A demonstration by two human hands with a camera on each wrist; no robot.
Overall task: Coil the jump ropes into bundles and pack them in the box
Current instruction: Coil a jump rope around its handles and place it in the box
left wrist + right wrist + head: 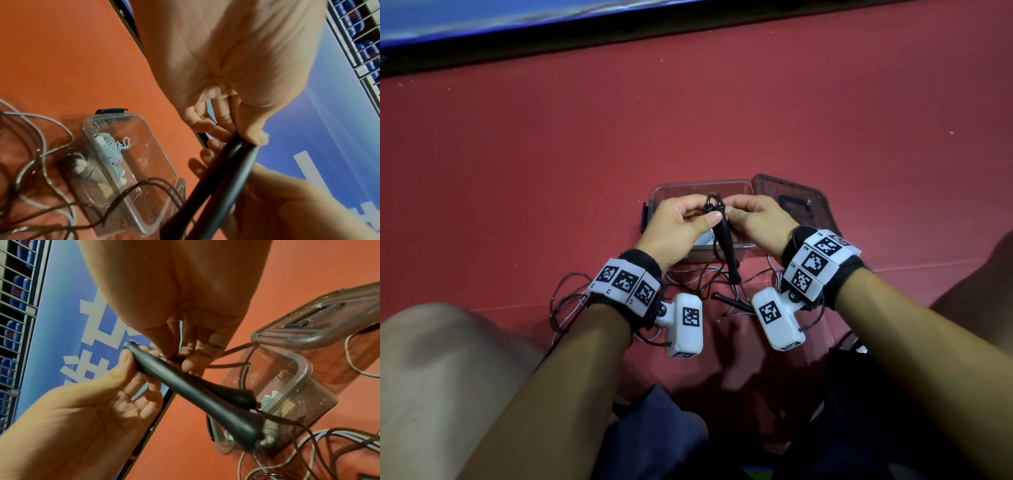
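Cords lie loose on the red floor (517,154) by the knees, grey rope (349,437) tangled w/ black cord (571,284), a spare black handle (729,299) among them. Above, left hand (674,226) pinches the paired black handles (724,240) nr the top; right hand (753,219) pinches the cord at their tips. Looks like start of coiling rope no. 2. Beyond: clear box (664,192) w/ one grey bundle (112,151) in, lid (804,202) off beside it. Next: wind the slack round the handles w/out snagging grey

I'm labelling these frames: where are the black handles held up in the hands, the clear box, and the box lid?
black handles (185,384), right wrist view, middle of the front handle's shaft.
clear box (156,152), left wrist view, bare far rim.
box lid (811,205), head view, top face beside its dark handle recess.
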